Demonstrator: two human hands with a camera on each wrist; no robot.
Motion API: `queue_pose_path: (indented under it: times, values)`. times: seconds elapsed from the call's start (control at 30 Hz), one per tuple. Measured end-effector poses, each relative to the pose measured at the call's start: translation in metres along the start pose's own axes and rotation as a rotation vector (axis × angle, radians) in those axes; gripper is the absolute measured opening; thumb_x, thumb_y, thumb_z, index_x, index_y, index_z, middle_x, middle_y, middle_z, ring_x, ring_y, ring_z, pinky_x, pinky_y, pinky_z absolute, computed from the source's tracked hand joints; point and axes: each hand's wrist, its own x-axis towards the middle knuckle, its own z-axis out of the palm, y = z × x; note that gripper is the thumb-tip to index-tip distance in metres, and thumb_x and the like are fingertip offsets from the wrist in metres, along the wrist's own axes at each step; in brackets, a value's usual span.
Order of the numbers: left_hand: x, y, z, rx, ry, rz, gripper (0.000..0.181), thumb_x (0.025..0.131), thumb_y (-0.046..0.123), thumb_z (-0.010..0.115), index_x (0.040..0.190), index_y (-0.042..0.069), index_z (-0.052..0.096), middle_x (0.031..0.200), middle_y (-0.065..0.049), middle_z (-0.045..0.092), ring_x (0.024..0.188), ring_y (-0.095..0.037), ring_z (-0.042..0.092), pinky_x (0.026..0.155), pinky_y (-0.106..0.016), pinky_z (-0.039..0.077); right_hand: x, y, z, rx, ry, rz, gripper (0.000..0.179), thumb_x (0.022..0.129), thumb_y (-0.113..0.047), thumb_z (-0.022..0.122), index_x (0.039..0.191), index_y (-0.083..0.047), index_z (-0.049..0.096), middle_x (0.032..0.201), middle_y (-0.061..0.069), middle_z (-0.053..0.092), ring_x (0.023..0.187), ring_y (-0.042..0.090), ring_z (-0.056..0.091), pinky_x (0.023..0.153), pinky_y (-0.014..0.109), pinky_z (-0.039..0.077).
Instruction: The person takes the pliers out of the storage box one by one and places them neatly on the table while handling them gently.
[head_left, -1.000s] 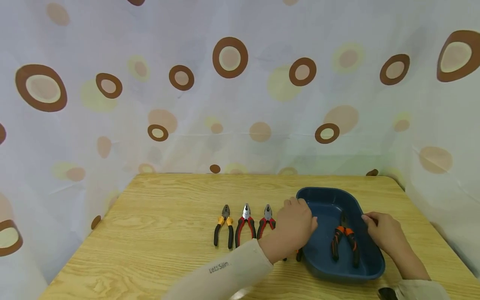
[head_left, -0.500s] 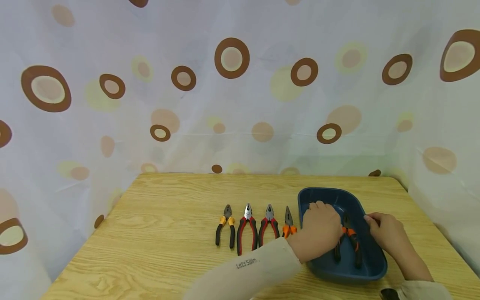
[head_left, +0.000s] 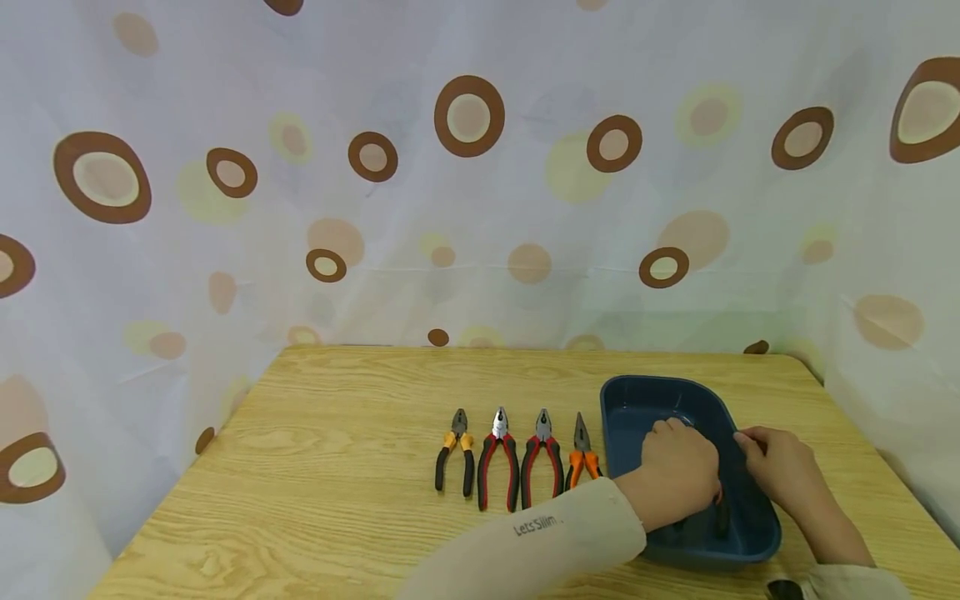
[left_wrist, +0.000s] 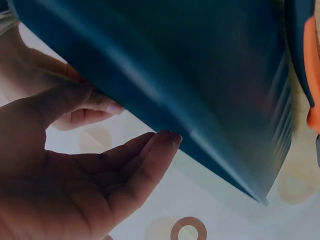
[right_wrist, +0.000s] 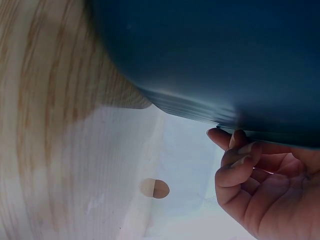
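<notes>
My left hand (head_left: 678, 471) reaches down into a dark blue plastic tub (head_left: 628, 404), over a pair of pliers. Only part of a black handle (head_left: 722, 515) shows beside that hand; the rest of the tool is covered. In the left wrist view, the thumb and fingers of the left hand (left_wrist: 95, 165) stand apart, with nothing visible between them. With thumb and curled fingers, my right hand (head_left: 783, 467) pinches the right rim of the tub. The right wrist view shows those fingers (right_wrist: 235, 165) against the rim from below.
Left of the tub, several pliers lie in a row on the wooden table (head_left: 337, 458): a yellow-and-black pair (head_left: 469, 473), two red-and-black pairs (head_left: 483, 475) and orange-handled needle-nose pliers (head_left: 581, 435). A patterned curtain (head_left: 480, 208) hangs behind and at the sides.
My left hand has moved right, from above the table at the tub's left edge to inside the tub over the pliers, uncovering the needle-nose pliers. The right hand stays at the rim.
</notes>
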Motion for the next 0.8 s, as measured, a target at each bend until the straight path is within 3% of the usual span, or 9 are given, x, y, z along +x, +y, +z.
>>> queue_pose_path:
  times: [0.23,0.53,0.8]
  values:
    - [0.006,0.005,0.011,-0.021,-0.036,0.062,0.04,0.091,0.06,0.052,0.121,0.036,0.061,0.12,0.009,0.054,0.106,-0.008,0.051,0.084,-0.022,0.047,0.0,0.001,0.0,-0.008,0.01,-0.005,0.038,0.102,-0.011,0.043,0.11,0.024,0.054,0.083,0.024,0.063,0.066,0.024,0.056,0.057,0.037,0.044]
    - [0.011,0.016,0.015,-0.024,-0.12,0.037,0.046,0.089,0.066,0.048,0.126,0.039,0.056,0.128,0.012,0.049,0.112,-0.008,0.046,0.089,-0.023,0.043,0.0,-0.001,-0.001,-0.014,0.012,-0.003,0.038,0.102,-0.011,0.043,0.111,0.025,0.053,0.079,0.02,0.062,0.066,0.024,0.055,0.057,0.037,0.044]
    - [0.012,0.024,0.027,-0.045,-0.134,0.032,0.047,0.089,0.068,0.045,0.122,0.039,0.059,0.119,0.009,0.052,0.1,-0.01,0.046,0.083,-0.024,0.042,0.001,-0.001,-0.001,-0.012,0.011,-0.003,0.038,0.102,-0.011,0.043,0.111,0.024,0.053,0.075,0.014,0.061,0.065,0.022,0.054,0.056,0.035,0.043]
